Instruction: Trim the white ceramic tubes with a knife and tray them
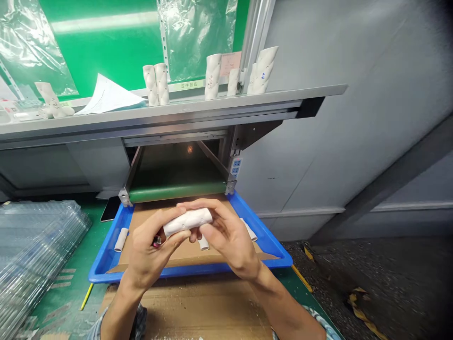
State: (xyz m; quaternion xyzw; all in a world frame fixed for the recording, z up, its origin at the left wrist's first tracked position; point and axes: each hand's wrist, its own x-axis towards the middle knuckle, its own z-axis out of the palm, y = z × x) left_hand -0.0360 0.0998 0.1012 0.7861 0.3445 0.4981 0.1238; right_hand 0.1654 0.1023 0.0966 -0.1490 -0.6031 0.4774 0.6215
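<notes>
Wht tube (187,222) | held btwn L fingers (178,238) & R fingers (203,203) | (sl. tilted)

Held tube (187,222): frame centre, between left hand (148,250) and right hand (230,236), over the tray (191,270).
Tray: centre, on the bench (94,243), with a cardboard liner (187,259) in it.
Loose tubes (121,240): in the tray, at left, middle and right.
Conveyor (177,191): behind the tray, below the shelf (177,118).
Shelf: upper frame, from left edge to upper right.
Standing tubes (213,75): on the shelf, upper centre.
Paper sheet (106,98): on the shelf, left of the standing tubes.
Stacked trays (38,245): left edge, on the bench.
Phone (111,209): between the stacked trays and the tray.
Front cardboard (208,307): bottom centre, before the tray.
</notes>
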